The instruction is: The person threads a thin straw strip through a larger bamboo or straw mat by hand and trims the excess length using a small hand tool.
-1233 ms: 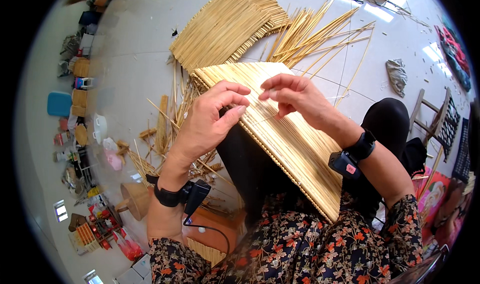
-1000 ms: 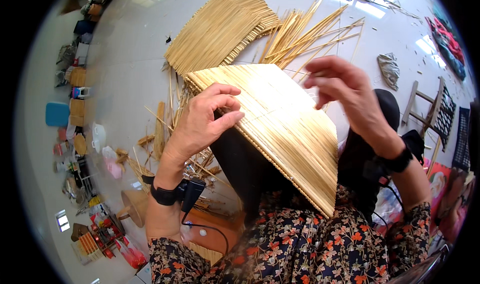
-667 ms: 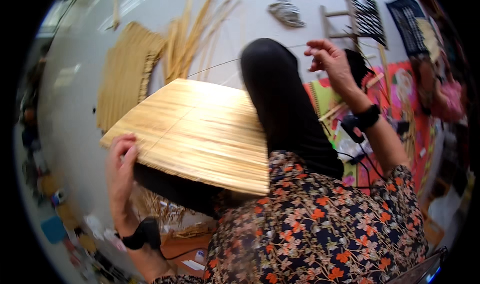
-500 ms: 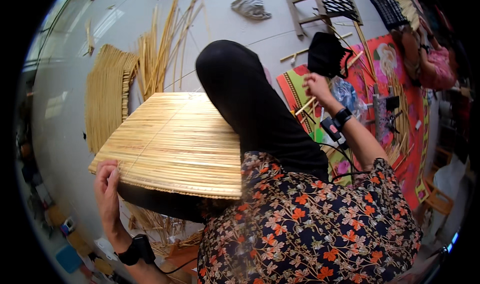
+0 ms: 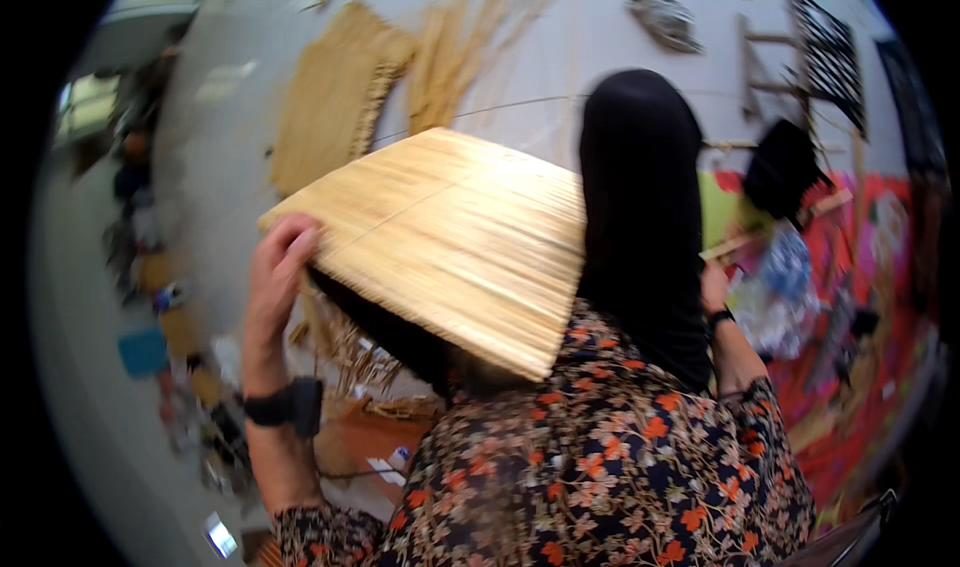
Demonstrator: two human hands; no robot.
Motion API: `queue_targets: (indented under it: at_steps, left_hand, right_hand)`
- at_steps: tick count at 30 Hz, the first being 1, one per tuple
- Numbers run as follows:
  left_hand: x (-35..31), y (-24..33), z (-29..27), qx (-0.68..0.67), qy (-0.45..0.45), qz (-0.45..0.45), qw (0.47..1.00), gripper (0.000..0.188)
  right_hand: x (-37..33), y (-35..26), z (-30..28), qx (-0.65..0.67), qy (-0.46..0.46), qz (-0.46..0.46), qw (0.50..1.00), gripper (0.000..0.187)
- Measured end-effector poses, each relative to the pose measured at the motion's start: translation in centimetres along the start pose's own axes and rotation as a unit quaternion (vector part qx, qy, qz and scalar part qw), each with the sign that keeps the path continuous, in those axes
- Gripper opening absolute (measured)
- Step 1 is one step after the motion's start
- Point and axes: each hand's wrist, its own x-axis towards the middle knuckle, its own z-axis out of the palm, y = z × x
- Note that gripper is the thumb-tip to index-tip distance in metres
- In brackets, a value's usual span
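Observation:
A flat panel of pale straw stalks (image 5: pixel 450 227) lies tilted across my lap, with a thin stitched line along it. My left hand (image 5: pixel 285 267) pinches its left corner, thumb on top. Beyond my raised, black-clad knee (image 5: pixel 640 157), my right hand (image 5: pixel 714 287) is low on the right side. My leg partly covers that hand and motion smears it, so its fingers cannot be made out. Close above it is a pale stick (image 5: pixel 740 244); whether the hand touches it is unclear.
Another straw panel (image 5: pixel 330 102) and loose stalks (image 5: pixel 440 67) lie on the floor ahead. At right, a red floral cloth (image 5: pixel 900 267) bears a black cloth item (image 5: pixel 785 167) and clear plastic bags (image 5: pixel 780 282). A wooden-framed stool (image 5: pixel 770 67) stands at the far right.
My right hand has come down from beside the black item to beside my leg. The left hand still grips the panel, which now tilts more. My view has swung left.

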Motion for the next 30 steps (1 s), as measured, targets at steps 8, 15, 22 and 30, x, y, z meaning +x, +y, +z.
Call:
queue_targets:
  at_steps: [8,15,22,30]
  left_hand:
    - [-3.9,0.2,-0.1,-0.177,0.270,0.025,0.946,0.017]
    - [-5.0,-1.5,3.7,-0.189,0.345,-0.014,0.919,0.033]
    - [-5.4,-3.6,6.1,-0.215,0.326,-0.077,0.917,0.043]
    - [-4.8,-4.8,6.1,-0.199,0.280,-0.086,0.935,0.047]
  right_hand:
    - [-1.6,1.3,-3.8,0.283,-0.279,-0.005,0.918,0.027]
    - [-1.2,4.1,-13.1,0.351,-0.328,0.103,0.871,0.024]
    - [2.8,5.5,-8.0,0.261,-0.170,0.213,0.926,0.015]
    - [0.7,1.5,-6.8,-0.047,0.067,0.018,0.997,0.020]
